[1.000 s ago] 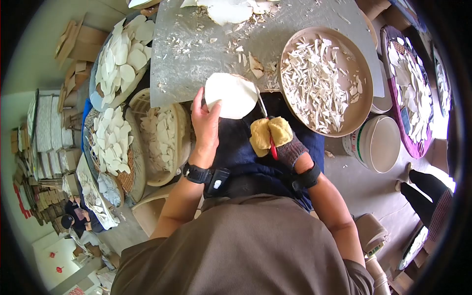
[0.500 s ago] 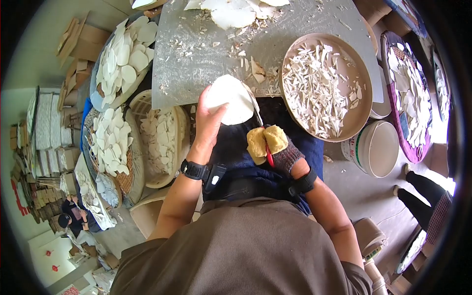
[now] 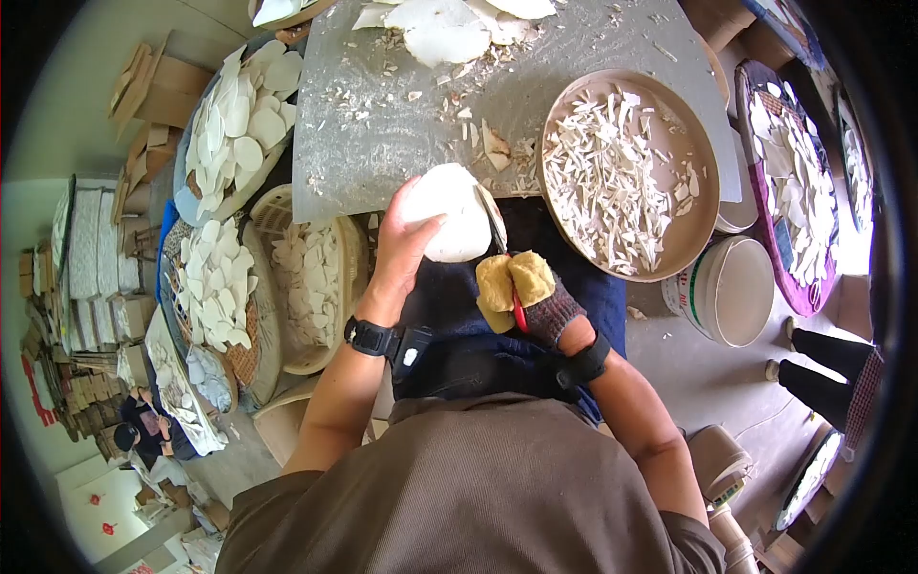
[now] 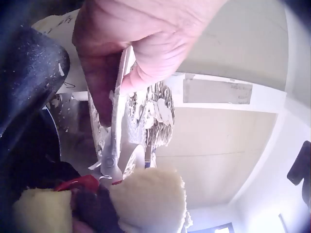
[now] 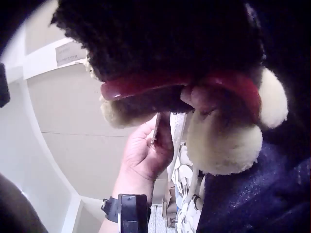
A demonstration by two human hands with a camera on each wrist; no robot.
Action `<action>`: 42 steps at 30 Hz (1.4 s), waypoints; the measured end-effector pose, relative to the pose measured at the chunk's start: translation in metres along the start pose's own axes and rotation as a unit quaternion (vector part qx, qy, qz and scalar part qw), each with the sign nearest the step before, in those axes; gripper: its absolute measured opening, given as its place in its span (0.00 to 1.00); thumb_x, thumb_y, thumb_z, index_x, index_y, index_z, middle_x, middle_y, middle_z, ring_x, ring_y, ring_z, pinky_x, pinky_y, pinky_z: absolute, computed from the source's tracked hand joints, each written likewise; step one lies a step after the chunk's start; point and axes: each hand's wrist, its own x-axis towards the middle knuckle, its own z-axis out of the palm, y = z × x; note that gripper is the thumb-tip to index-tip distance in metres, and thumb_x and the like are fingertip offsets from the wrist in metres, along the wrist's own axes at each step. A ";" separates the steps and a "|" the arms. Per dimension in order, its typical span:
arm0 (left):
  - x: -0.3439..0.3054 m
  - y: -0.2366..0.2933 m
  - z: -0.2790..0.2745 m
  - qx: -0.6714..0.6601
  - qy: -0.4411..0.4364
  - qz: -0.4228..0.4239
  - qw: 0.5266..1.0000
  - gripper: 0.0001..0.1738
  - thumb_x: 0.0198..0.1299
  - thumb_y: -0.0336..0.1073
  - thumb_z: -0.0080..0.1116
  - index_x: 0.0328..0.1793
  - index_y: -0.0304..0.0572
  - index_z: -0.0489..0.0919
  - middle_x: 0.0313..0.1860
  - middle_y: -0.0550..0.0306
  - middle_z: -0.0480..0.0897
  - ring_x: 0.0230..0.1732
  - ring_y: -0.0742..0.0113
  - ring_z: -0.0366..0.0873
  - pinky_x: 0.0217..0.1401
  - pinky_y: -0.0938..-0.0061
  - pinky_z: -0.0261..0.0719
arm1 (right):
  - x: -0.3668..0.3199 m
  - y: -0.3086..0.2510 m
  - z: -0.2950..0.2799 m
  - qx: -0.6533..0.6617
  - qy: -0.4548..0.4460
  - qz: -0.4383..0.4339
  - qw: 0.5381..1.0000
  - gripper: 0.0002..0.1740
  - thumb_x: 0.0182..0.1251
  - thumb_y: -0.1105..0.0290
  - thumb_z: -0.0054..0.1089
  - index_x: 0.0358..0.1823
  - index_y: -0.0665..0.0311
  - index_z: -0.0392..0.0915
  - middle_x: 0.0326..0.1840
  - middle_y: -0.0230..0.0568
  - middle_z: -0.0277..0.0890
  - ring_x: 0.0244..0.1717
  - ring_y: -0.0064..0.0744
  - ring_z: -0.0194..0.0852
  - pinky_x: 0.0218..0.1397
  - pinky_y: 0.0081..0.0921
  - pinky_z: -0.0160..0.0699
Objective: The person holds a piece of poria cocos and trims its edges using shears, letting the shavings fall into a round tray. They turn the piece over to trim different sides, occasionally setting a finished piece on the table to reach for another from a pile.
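My left hand pinches a flat white slice by its left side, thumb on top and fingers beneath. My right hand wears a dark knitted glove with yellow foam pads around the fingers. It grips a pair of scissors by red handles. The blades lie along the slice's right edge, where a narrow strip stands off from it. Seen from the left wrist, the slice is edge-on with the scissors' pivot just below it.
Ahead is a metal table scattered with chips and larger white pieces. A round tray of white slivers overhangs its right edge, above a white bucket. Left stand a basket and heaped trays of slices. Other people are at both sides.
Both hands have drawn slightly toward my body with the slice and scissors. The slice has turned and tilted, and a strip has come partly away along its right edge.
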 end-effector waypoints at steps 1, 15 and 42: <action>0.002 0.000 -0.001 -0.004 -0.004 0.002 1.000 0.34 0.51 0.23 0.60 0.66 0.36 0.63 0.58 0.54 0.71 0.58 0.67 0.70 0.61 0.74 0.70 | -0.001 0.002 0.001 0.002 0.009 -0.003 1.000 0.13 0.48 0.66 0.60 0.36 0.60 0.77 0.31 0.43 0.76 0.36 0.49 0.74 0.38 0.40 0.74; -0.002 0.016 -0.006 0.000 -0.105 -0.072 0.992 0.34 0.51 0.23 0.59 0.67 0.38 0.64 0.57 0.53 0.72 0.57 0.68 0.71 0.60 0.74 0.69 | 0.003 0.005 -0.003 -0.026 0.003 0.009 1.000 0.08 0.51 0.69 0.56 0.33 0.63 0.76 0.31 0.45 0.76 0.35 0.48 0.74 0.37 0.41 0.74; -0.012 0.071 -0.039 0.135 -0.194 0.025 0.971 0.10 0.58 0.23 0.46 0.38 0.41 0.79 0.43 0.62 0.79 0.44 0.73 0.75 0.50 0.79 0.72 | -0.045 0.027 -0.017 0.581 0.016 0.334 0.742 0.15 0.69 0.59 0.51 0.50 0.60 0.70 0.26 0.30 0.72 0.25 0.23 0.71 0.27 0.20 0.69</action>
